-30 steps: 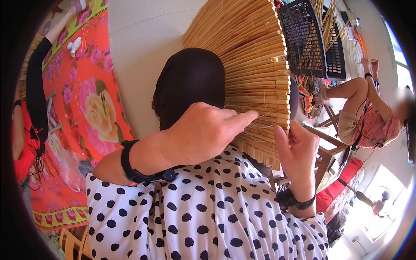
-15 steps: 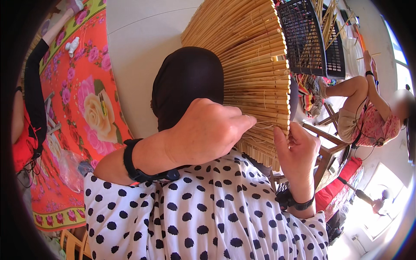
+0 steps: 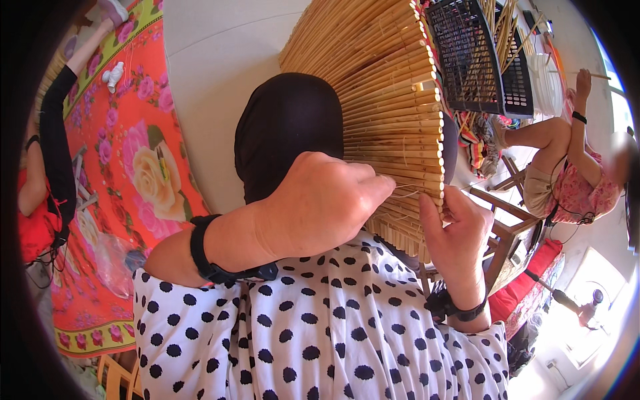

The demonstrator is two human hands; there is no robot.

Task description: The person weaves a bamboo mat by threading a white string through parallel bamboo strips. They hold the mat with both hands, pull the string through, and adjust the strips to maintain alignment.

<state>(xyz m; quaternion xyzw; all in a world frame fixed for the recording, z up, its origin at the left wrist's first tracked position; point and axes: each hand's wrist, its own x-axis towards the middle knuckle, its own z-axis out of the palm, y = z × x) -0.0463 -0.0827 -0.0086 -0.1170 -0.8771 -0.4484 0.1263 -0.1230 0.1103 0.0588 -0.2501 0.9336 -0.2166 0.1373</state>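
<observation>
A mat of thin tan reeds (image 3: pixel 390 113), bound side by side, slopes across my lap, its cut ends lined up along the right edge. My left hand (image 3: pixel 327 200) is closed over the near part of the mat, fingertips pinched together. Pale string (image 3: pixel 408 194) runs from those fingertips toward the mat's right edge. At that edge my right hand (image 3: pixel 460 230) pinches the end of the nearest reeds between thumb and fingers; part of its grip is hidden. My dark-clothed knee (image 3: pixel 290 127) is beside the mat.
Black plastic baskets (image 3: pixel 467 57) with loose reeds stand beyond the mat at right. A wooden stool (image 3: pixel 510 243) is by my right hand. A co-worker (image 3: pixel 580 187) sits at right, another (image 3: pixel 40 207) at left beside a red floral cloth (image 3: pixel 143 193). A fan (image 3: pixel 590 310) stands lower right.
My hands stay almost in place on the mat and string. The co-worker at right has raised a hand holding a thin stick; the one at left has shifted an arm and leg slightly.
</observation>
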